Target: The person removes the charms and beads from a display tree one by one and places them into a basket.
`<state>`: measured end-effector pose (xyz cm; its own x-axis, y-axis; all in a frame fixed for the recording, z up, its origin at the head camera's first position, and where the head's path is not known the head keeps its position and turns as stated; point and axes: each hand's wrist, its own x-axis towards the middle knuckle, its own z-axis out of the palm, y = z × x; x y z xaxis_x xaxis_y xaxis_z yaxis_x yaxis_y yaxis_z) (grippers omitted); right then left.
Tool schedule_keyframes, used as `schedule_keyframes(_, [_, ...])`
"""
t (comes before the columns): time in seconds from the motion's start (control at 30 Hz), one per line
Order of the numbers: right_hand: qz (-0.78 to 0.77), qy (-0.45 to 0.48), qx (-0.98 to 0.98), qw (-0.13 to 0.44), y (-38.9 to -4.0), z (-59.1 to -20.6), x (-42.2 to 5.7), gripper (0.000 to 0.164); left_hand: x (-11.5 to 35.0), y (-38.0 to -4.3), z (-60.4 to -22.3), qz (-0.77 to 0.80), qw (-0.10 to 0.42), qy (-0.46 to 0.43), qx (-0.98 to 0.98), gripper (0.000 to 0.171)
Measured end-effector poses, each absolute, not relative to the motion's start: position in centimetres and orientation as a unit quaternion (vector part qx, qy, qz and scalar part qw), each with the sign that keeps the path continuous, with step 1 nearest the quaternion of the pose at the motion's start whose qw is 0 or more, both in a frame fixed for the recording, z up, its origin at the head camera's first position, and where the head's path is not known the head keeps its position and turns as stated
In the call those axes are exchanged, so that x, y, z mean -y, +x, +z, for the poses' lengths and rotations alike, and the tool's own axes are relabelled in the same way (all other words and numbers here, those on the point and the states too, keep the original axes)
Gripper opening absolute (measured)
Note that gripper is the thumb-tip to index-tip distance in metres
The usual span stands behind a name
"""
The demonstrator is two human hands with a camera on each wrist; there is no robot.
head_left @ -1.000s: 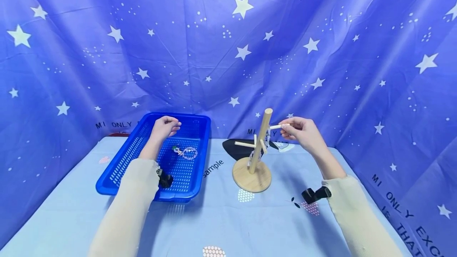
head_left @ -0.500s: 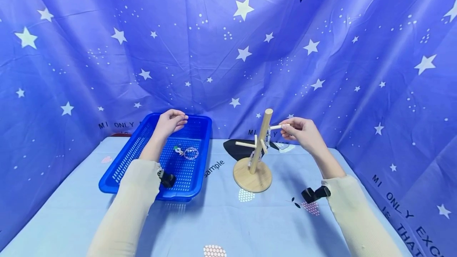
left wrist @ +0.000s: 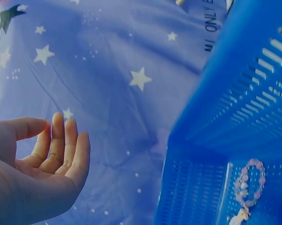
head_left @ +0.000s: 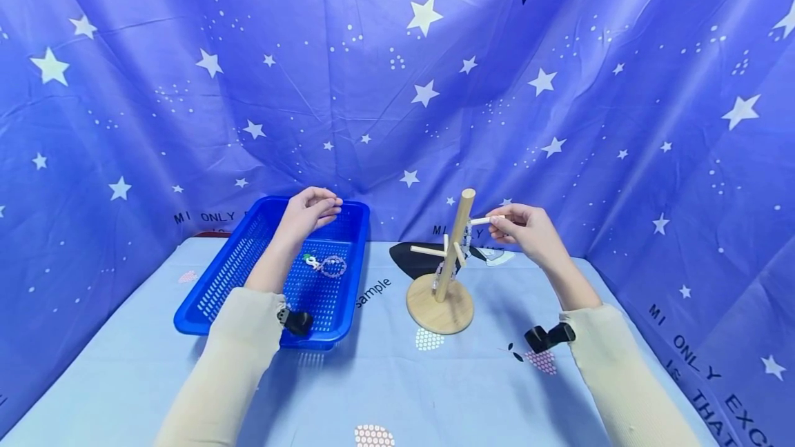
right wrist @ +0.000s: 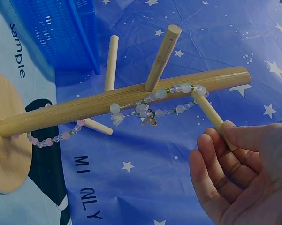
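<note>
My left hand (head_left: 310,211) hovers over the far part of the blue basket (head_left: 357,261), its fingers loosely bent with nothing between them. A pink beaded bracelet (left wrist: 256,194) with a small white charm (left wrist: 238,218) lies in the basket. My right hand (head_left: 528,230) pinches the end of an upper peg (right wrist: 212,111) on the wooden stand (head_left: 462,226) between thumb and fingers. Around that peg hangs a bracelet of pale and green beads (right wrist: 161,93) with a gold charm. Lower on the post, a pink and clear beaded bracelet (right wrist: 48,141) hangs from another peg (right wrist: 99,127).
The stand's round base (head_left: 439,316) rests on a light blue printed cloth (head_left: 385,378), right of the basket. Other pegs (head_left: 428,251) stick out from the post. A starry blue curtain (head_left: 373,88) rises close behind and along both sides.
My left hand has moved to the right and slightly up over the basket. The right hand stays at the peg, and the view has shifted slightly.
</note>
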<state>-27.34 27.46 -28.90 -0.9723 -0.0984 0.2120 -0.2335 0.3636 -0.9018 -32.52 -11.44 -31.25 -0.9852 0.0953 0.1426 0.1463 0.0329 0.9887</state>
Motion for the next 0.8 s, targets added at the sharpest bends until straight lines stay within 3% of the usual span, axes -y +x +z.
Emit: schedule_keyframes(0.8, [0.549,0.102,0.827,0.06,-27.4,-29.0,-27.6,0.036,8.4,-28.7,-30.5,-0.692,0.003,-0.152,0.706,0.016])
